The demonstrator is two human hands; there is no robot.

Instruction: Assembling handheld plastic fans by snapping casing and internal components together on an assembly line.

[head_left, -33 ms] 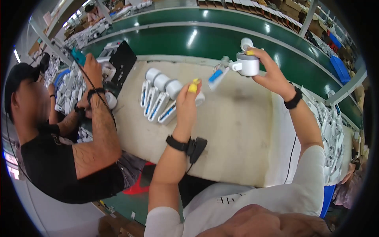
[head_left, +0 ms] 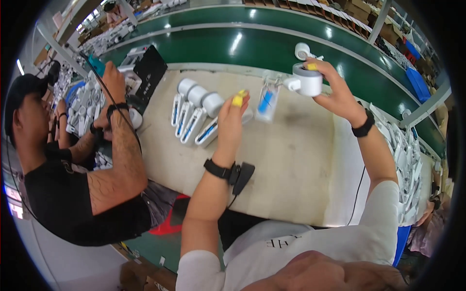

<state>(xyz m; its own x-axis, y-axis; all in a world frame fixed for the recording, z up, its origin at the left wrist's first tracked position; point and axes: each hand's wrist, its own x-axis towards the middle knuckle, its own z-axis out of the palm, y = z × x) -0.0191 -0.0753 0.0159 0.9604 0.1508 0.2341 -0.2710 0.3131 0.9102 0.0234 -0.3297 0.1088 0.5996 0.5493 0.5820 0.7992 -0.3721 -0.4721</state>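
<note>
My right hand (head_left: 335, 89) grips a white round housing (head_left: 308, 81) with a grey rim and a stub on its side. Thin wires lead left from it to a clear-and-white piece with a blue block (head_left: 266, 101), which hangs above the table. My left hand (head_left: 232, 119) is raised with its fingers curled together; whatever they pinch is hidden. Behind that hand, a white handheld device (head_left: 207, 133) with a dark-and-blue strip shows on both sides. Beside it lie several similar white devices (head_left: 193, 125) with round heads. Yellow covers sit on fingertips of both my hands.
A pale work table (head_left: 272, 179) borders a green conveyor belt (head_left: 208, 48), where another round-headed white part (head_left: 302, 50) lies. A co-worker (head_left: 92, 189) sits at the left beside a black box (head_left: 150, 72). White parts (head_left: 398, 160) are heaped at the right.
The piece with the blue block has swung and hangs more upright. My right hand and the housing have shifted slightly right and down. My left hand has barely moved.
</note>
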